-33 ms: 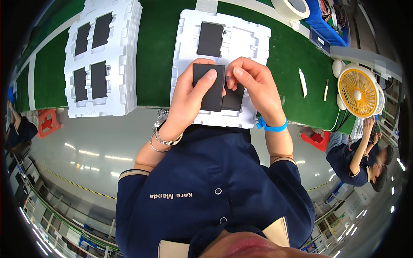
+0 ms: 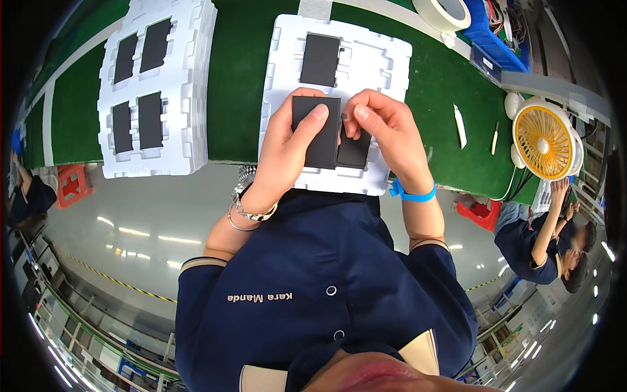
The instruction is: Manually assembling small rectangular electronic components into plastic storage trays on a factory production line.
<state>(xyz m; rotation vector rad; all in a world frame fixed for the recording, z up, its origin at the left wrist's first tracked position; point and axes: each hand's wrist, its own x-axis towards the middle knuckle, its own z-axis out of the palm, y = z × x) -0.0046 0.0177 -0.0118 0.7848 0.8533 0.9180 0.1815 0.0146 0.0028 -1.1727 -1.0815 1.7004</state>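
My left hand (image 2: 290, 136) is closed round a flat black rectangular block (image 2: 318, 140), its thumb lying on the upper face. Close to the block's right edge, my right hand (image 2: 385, 127) is curled in a pinch. A small dark piece (image 2: 344, 117) shows at its fingertips; whether it joins the block cannot be made out. Both hands are over a white moulded tray (image 2: 382, 62). In the tray's far half lies another flat black block (image 2: 320, 60). A further black block (image 2: 353, 151) rests in the near right part, partly covered by the held block and my right hand.
To the left stands a stack of white trays (image 2: 186, 85) with several black blocks in the top one. Right on the green mat lie a white tube (image 2: 460, 125) and a thin pen-like tool (image 2: 495, 137), beside a yellow fan (image 2: 543, 140). A tape roll (image 2: 443, 12) and blue bin (image 2: 499, 39) stand far right.
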